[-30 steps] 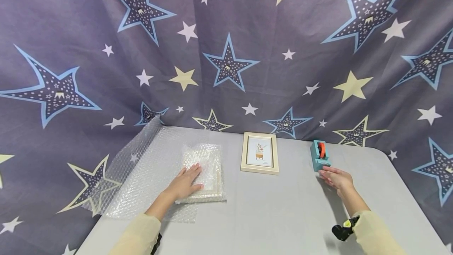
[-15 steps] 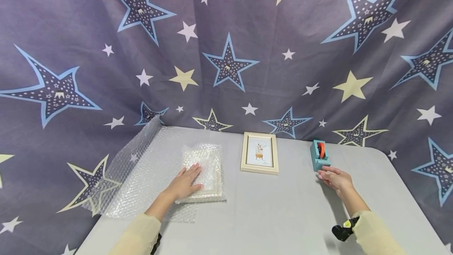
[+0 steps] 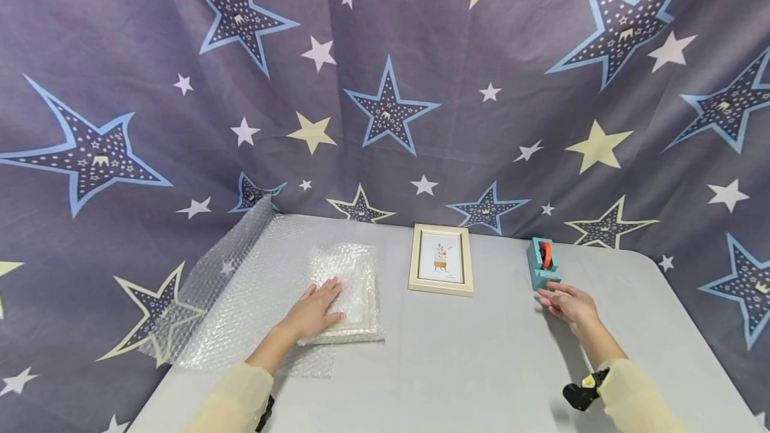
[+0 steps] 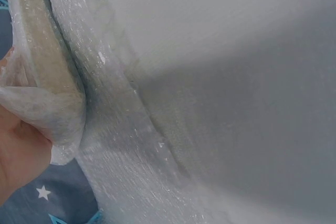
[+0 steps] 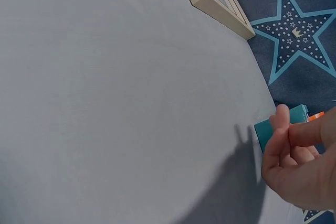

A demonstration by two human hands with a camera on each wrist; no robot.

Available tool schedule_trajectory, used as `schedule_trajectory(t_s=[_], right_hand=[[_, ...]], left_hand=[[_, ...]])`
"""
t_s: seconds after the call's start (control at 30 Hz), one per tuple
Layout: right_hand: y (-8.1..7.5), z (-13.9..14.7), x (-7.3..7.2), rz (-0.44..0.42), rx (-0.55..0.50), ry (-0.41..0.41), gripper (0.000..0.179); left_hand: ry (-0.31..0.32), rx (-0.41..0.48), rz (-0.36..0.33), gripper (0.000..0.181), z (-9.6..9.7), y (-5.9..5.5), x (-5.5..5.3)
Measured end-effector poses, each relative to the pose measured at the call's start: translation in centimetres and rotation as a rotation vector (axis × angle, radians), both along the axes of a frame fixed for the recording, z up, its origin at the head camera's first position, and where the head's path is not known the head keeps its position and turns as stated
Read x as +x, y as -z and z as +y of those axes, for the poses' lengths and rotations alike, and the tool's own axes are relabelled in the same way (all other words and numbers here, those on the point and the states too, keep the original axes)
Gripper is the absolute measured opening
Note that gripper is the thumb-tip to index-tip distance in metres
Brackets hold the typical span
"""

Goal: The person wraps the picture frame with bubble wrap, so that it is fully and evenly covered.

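My left hand (image 3: 314,313) rests with spread fingers on a bubble-wrapped picture frame (image 3: 359,316), which lies on a bubble wrap sheet (image 3: 265,272). In the left wrist view, the thumb (image 4: 23,156) lies beside the wrapped edge (image 4: 50,61). At the right, my right hand (image 3: 570,304) is at the front end of a teal tape dispenser (image 3: 535,269) with an orange-red tape core (image 3: 546,254). Thumb and forefinger come together there, as if pinching the tape's end; the clear tape itself is too fine to see.
An unwrapped gold picture frame (image 3: 442,288) with a plant print stands between the hands, near the back edge of the grey-white table (image 3: 469,366). The bubble wrap's far left part (image 3: 210,286) rises against the star-patterned curtain (image 3: 385,32).
My right hand has drawn very slightly left and toward me at the dispenser's front. The left hand and the wrapped picture frame have stayed still.
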State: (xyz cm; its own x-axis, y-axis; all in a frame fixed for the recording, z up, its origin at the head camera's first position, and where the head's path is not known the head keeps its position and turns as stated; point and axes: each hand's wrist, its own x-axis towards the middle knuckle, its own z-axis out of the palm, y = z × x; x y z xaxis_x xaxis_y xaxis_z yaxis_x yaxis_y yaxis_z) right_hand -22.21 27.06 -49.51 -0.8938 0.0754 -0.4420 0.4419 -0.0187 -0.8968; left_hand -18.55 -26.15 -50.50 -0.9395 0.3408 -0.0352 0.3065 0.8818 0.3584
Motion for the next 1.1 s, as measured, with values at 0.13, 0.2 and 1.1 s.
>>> schedule_trajectory(t_s=[0.13, 0.2, 1.1], right_hand=[[-0.1, 0.0, 0.0, -0.011, -0.004, -0.024, 0.059], [-0.1, 0.0, 0.0, -0.012, -0.011, -0.038, 0.060], [0.9, -0.5, 0.5, -0.102, 0.047, 0.064, 0.047]], left_hand=[[-0.002, 0.001, 0.007, 0.069, 0.0, 0.1, -0.1], [-0.003, 0.001, 0.009, 0.069, -0.1, 0.1, -0.2], [-0.013, 0.015, 0.001, 0.072, 0.0, 0.4, -0.1]])
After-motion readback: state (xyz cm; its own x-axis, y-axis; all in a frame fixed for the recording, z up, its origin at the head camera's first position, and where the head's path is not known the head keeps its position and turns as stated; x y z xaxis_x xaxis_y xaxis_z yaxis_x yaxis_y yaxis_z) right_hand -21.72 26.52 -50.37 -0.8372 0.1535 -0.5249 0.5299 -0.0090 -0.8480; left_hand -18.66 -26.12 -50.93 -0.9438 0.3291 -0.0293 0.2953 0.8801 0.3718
